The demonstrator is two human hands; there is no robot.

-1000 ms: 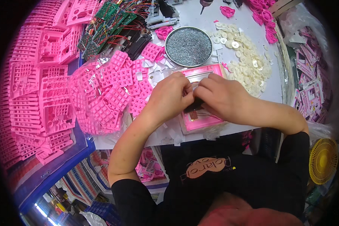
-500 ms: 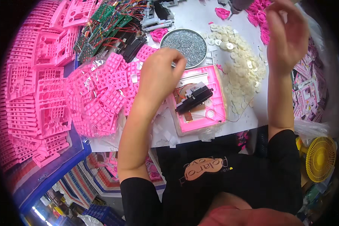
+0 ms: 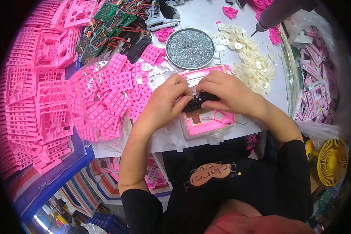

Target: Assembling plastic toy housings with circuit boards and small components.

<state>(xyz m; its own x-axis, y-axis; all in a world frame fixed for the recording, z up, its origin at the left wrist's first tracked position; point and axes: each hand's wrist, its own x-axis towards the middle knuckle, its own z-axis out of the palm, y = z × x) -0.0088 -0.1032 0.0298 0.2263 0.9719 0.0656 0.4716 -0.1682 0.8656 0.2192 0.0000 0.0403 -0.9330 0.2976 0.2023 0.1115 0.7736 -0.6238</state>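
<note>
A pink plastic casing (image 3: 208, 128) lies before me on the white table, with thin wires and a brown board inside it. Over its middle is a black plastic module (image 3: 192, 105), gripped from both sides. My left hand (image 3: 169, 99) pinches its left end between thumb and fingers. At the other end, my right hand (image 3: 226, 91) has its fingers closed around the top and front edge. Both hands cover part of the casing's upper half. A round tin of small metal screws (image 3: 190, 48) stands just beyond my hands.
Pink button pads (image 3: 117, 103) in a clear bag lie left; stacked pink casings (image 3: 52, 50) stand farther left. Green circuit boards (image 3: 113, 23) are at the back. Pale round discs (image 3: 249, 58) lie right. An electric screwdriver (image 3: 280, 15) hangs at upper right, tip downward.
My right hand has come down from the upper right to the black module. My left hand has lowered onto it too. The screwdriver now hangs in plain sight.
</note>
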